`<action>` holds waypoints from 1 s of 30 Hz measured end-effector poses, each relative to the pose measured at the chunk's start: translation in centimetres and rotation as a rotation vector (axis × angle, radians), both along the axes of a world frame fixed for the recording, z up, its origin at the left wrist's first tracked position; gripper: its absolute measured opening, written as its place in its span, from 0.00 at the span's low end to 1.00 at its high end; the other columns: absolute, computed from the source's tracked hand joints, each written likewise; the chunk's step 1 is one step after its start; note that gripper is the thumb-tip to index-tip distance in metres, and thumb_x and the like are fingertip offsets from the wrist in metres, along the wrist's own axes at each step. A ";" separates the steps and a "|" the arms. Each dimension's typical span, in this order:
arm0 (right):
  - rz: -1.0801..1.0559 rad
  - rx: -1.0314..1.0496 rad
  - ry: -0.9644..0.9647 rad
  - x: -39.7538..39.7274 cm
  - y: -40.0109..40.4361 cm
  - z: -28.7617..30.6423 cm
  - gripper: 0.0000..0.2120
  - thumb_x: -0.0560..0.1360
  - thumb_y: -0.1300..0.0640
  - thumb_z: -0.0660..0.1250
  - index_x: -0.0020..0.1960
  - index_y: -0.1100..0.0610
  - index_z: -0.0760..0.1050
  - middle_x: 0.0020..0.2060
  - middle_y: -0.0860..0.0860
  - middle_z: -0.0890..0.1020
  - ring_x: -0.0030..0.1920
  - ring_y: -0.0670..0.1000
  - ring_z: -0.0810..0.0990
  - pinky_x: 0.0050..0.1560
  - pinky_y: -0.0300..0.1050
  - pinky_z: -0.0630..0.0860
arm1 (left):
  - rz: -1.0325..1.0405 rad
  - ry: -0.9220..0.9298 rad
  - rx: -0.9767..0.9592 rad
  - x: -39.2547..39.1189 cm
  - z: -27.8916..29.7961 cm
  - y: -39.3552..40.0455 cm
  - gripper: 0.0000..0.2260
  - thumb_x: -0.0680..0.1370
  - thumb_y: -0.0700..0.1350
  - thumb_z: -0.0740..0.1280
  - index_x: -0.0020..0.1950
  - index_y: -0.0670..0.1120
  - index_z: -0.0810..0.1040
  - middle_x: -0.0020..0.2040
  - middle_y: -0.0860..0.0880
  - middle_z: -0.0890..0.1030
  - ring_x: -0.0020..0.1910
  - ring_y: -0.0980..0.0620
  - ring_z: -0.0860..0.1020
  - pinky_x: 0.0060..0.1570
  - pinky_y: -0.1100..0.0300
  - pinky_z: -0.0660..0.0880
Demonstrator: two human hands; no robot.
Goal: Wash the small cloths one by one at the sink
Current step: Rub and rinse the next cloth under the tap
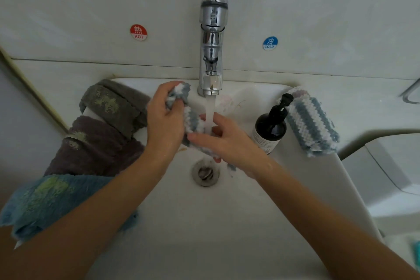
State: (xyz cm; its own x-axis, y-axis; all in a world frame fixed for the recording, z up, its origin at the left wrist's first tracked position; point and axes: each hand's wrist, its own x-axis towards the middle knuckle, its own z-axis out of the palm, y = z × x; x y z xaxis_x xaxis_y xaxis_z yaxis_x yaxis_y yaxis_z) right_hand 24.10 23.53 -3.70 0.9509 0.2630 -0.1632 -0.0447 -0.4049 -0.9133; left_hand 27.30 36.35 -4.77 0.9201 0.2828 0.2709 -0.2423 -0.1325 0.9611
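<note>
A blue-and-white striped cloth point(192, 120) is stretched between both my hands over the white sink point(204, 223), under the water running from the chrome tap point(211, 52). My left hand point(164, 118) grips the cloth's upper end beside the spout. My right hand point(223, 141) holds its lower end right in the stream, above the drain point(205, 171). Three stained cloths lie on the sink's left rim: a grey one point(113, 103), a purple-brown one point(95, 145) and a blue one point(45, 202). Another striped cloth point(310, 120) lies on the right rim.
A dark pump bottle point(271, 125) stands on the right rim beside the striped cloth. Red HOT point(138, 32) and blue COLD point(270, 43) stickers flank the tap on the wall. A pale counter runs behind the basin.
</note>
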 end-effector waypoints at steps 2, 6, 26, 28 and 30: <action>0.063 -0.039 -0.016 0.2 -0.3 0.0 0.22 0.74 0.50 0.73 0.65 0.48 0.73 0.44 0.51 0.82 0.34 0.42 0.76 0.32 0.36 0.72 | 0.020 -0.009 0.007 0.4 0.0 0.5 0.14 0.79 0.34 0.61 0.49 0.54 0.75 0.43 0.61 0.78 0.40 0.68 0.77 0.45 0.68 0.76; 0.100 -0.056 -0.074 0.2 -0.6 0.0 0.17 0.75 0.57 0.72 0.63 0.51 0.75 0.41 0.51 0.82 0.32 0.44 0.77 0.34 0.40 0.74 | 0.057 0.002 -0.052 0.7 0.1 0.8 0.14 0.79 0.34 0.61 0.47 0.53 0.75 0.42 0.60 0.78 0.38 0.69 0.77 0.42 0.70 0.75; -0.509 0.344 -0.274 -0.7 2.1 -1.3 0.16 0.84 0.51 0.53 0.40 0.52 0.69 0.28 0.39 0.74 0.33 0.39 0.72 0.38 0.36 0.72 | -0.173 0.206 0.107 -4.6 -0.7 -3.7 0.15 0.80 0.60 0.56 0.60 0.53 0.70 0.41 0.57 0.80 0.41 0.68 0.79 0.42 0.66 0.76; -0.482 0.371 -0.282 -1.0 2.5 -1.0 0.16 0.84 0.50 0.53 0.39 0.53 0.67 0.26 0.39 0.72 0.30 0.38 0.71 0.34 0.32 0.70 | -0.150 0.177 0.113 -4.7 -0.3 -3.6 0.09 0.80 0.59 0.56 0.52 0.56 0.70 0.38 0.55 0.79 0.38 0.66 0.79 0.36 0.68 0.74; -0.460 0.387 -0.291 -1.1 2.7 -0.8 0.17 0.83 0.50 0.54 0.37 0.53 0.68 0.24 0.39 0.72 0.28 0.38 0.71 0.32 0.31 0.69 | -0.135 0.121 0.094 -4.6 -0.2 -3.4 0.13 0.81 0.58 0.57 0.47 0.50 0.72 0.37 0.51 0.79 0.36 0.57 0.80 0.37 0.60 0.78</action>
State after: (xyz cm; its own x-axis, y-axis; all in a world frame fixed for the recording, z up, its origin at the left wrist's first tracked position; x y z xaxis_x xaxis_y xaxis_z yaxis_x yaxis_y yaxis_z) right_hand 22.96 26.25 -4.52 0.9710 -0.1923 0.1421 0.1361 -0.0439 -0.9897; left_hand 22.72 32.99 -5.01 0.9754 0.1336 0.1755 -0.1473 -0.1975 0.9692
